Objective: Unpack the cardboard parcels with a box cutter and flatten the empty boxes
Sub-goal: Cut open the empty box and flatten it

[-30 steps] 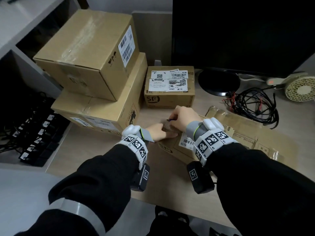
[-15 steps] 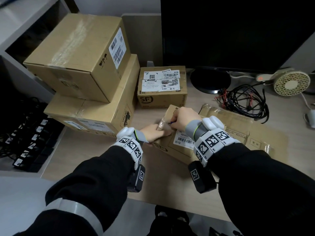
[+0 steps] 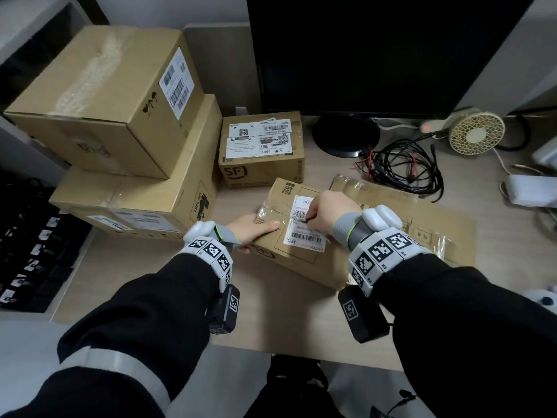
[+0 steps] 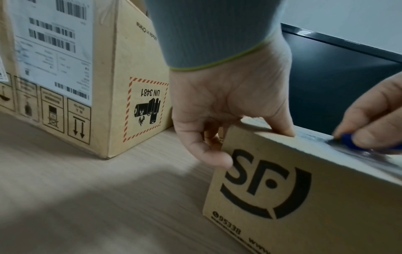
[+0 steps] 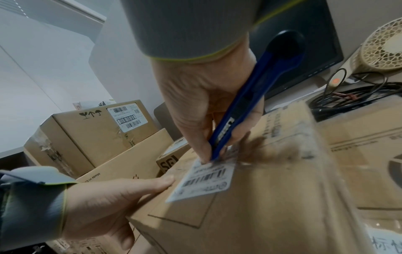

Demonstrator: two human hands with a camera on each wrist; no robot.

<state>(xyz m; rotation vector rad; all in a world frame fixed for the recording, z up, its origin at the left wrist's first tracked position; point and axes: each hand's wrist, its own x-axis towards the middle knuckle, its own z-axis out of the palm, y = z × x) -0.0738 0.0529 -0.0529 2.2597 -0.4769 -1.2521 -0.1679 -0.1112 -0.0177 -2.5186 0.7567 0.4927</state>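
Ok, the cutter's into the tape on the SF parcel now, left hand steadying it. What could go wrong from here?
1. The left hand grips the parcel at its end, fingers lying on top close to the box cutter; a slip along the seam could reach them.
2. The right hand drives the tip down through the shipping label; too deep could score the contents.
3. The parcel partly rests on flattened cardboard, so it may slide under pressure.

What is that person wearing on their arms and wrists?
Black sleeves, the left one with a grey band. Each wrist has a white cuff with black-and-white square codes, a small black box below it, and a grey knitted cuff edged in green, seen by the left hand and right hand.
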